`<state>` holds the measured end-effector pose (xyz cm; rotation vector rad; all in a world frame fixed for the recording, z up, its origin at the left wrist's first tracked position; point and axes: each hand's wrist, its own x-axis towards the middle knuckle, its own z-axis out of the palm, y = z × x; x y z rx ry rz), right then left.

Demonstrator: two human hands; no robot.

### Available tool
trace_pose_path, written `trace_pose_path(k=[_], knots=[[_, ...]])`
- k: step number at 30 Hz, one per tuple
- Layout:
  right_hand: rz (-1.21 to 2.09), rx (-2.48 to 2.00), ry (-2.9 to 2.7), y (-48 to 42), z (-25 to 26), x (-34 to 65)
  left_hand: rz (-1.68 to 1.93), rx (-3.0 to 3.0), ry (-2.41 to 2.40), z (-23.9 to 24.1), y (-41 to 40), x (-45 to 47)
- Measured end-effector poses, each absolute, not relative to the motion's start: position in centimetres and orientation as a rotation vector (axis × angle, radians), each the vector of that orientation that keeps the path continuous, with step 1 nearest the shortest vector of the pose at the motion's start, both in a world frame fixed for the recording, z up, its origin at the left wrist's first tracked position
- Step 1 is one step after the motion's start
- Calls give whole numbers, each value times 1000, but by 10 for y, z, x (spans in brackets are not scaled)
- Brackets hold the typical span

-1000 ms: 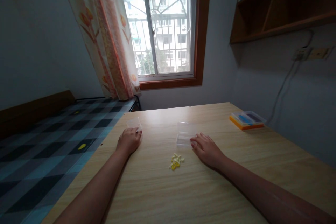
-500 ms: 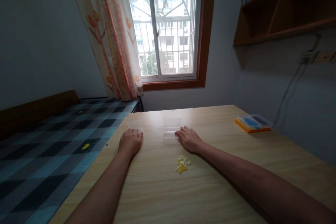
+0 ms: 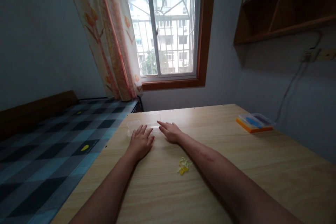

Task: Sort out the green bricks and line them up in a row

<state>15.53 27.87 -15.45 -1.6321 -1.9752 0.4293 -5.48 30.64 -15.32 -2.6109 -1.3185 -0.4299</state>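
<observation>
around nine o'clock, with the yellow and pale pieces [image 3: 184, 166] as the dial's centre and twelve toward the window, we've got the checked bed [image 3: 31, 150] right against the table [image 3: 157, 196]. at ten sits the left clear box [image 3: 133, 124], near the table's side edge. too much sideways push from us and we reckon it could slide off onto the bed. our left hand [image 3: 140, 144] is just on the near side of it, fingers spread and loose, gripping nothing we can see; can't tell if the fingertips touch it. see-through plastic is easy to misjudge, so a bump is the likely slip.

at eleven there's the right clear box [image 3: 153, 116], looks open, just beside the other one. too faint to say if they touch. if we shove it further left, they'd probably knock together. our right hand [image 3: 170, 132] is at its right edge, fingers stretched out flat, not closed round anything. an off-centre poke there could skew the box, imo.

the pieces lie loose next to our right forearm [image 3: 210, 161], so dragging that arm left could scatter them. over at two, the orange case [image 3: 255, 122] is well apart, low risk.
</observation>
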Motion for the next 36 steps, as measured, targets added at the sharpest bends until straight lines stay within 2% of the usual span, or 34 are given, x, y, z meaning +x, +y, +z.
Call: trace_pose_path(k=[9,20,29,35,36], knots=[[476,-1445,-1779,234,-168,210,-336,-2484,-1603,-152,316,-60],[449,-1472,-1458,105,-181,307,-419,-2358,-1689,-140,322,-63],[60,-1617,-1237,101,-179,343,-419,-2277,-1813,-132,334,-56],[-316,-1650,-1151,80,-150,386,-513,-2246,-1764,-135,332,-61],[-475,-1699,-1128,73,-146,401,-547,-2236,-1738,-136,332,-62]])
